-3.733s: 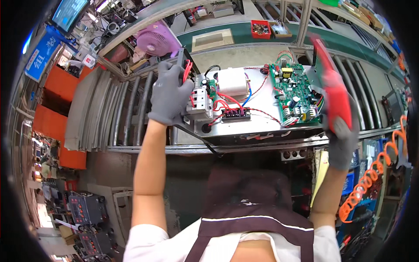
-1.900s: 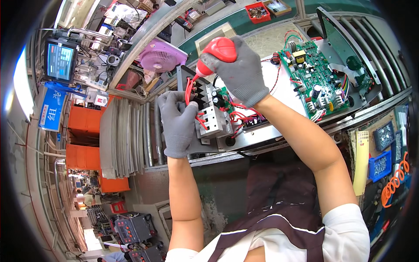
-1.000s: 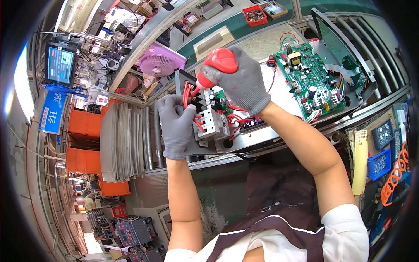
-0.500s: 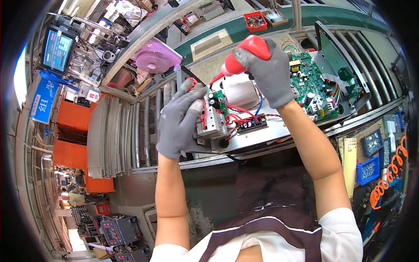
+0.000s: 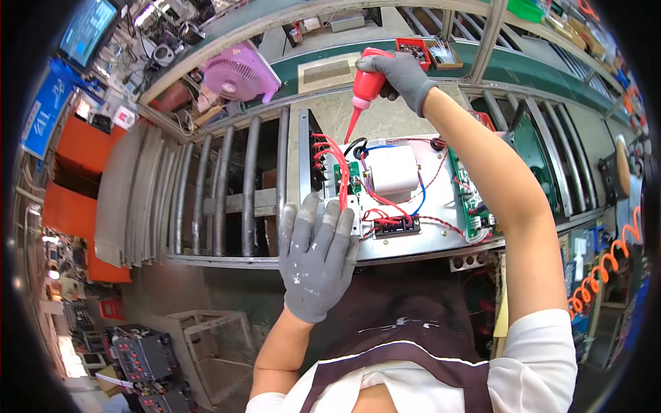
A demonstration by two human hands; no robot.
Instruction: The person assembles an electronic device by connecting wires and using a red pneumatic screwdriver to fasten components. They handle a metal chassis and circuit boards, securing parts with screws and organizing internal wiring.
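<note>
My right hand (image 5: 403, 77), in a grey glove, grips a red squeeze bottle (image 5: 368, 84). Its long thin red nozzle slants down toward the far left part of an open metal chassis (image 5: 434, 234). My left hand (image 5: 313, 265), gloved too, lies palm down with fingers stretched at the chassis's near left corner, beside the bundle of red wires (image 5: 344, 168). Close to the nozzle tip stands a small green circuit board (image 5: 353, 177). A white cylindrical part (image 5: 394, 170) sits mid-chassis, with a black terminal block (image 5: 399, 227) in front. My right forearm partly hides the larger circuit board (image 5: 475, 206).
The chassis rests on a roller conveyor (image 5: 251, 186). Behind stand a pink fan (image 5: 237, 76), a red bin (image 5: 412, 49) of small parts and a metal frame post (image 5: 487, 41). Flat grey sheets (image 5: 131, 199) are stacked at left. An orange coiled hose (image 5: 606, 265) hangs at right.
My right hand has tipped the bottle more upright and moved it away from me. The left hand has come nearer to me, its fingers now at the chassis's near corner. The view has shifted.
</note>
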